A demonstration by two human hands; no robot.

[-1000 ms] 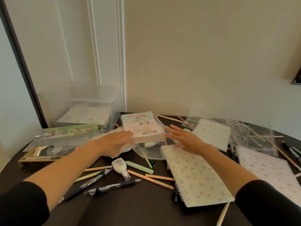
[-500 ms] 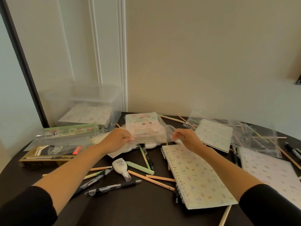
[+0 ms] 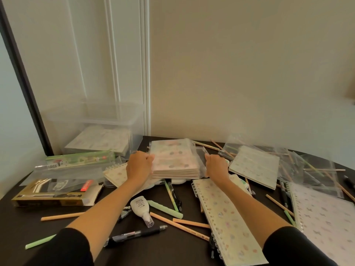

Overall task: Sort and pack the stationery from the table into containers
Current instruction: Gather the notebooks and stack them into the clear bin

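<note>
well, at the far left a flat cardboard box (image 3: pixel 51 194), gold and black, lies on the dark worktop (image 3: pixel 172 252) with its end flap open and a crinkled clear sleeve (image 3: pixel 63 172) draped over it. behind it, in the corner by the wall, stands a rigid clear plastic tub (image 3: pixel 92 116) with pale patterned notebooks lying flat in its bottom.

the left hand (image 3: pixel 139 166) has its fingers curled round the left edge of a stack of notebooks (image 3: pixel 173 160): thin, rectangular, pastel-dotted covers sealed in glossy clear film. the stack sits at the rear middle of the worktop, tilted toward the camera; i cannot tell if it is lifted clear. the right hand (image 3: pixel 216 167) is clenched on the film at the stack's right edge.

between the forearms lie a white squeeze bottle (image 3: pixel 140 207) with a clear cap, a black pen (image 3: pixel 135 235) and a bare wooden pencil (image 3: pixel 179 226).

under the right forearm lies a spiral notebook (image 3: pixel 228 223) with a cream dotted cover. farther right a second patterned notebook (image 3: pixel 255 166) lies at an angle, then loose clear bags (image 3: pixel 311 169) over more pencils, and a large pale notebook (image 3: pixel 326 223) at the edge.
</note>
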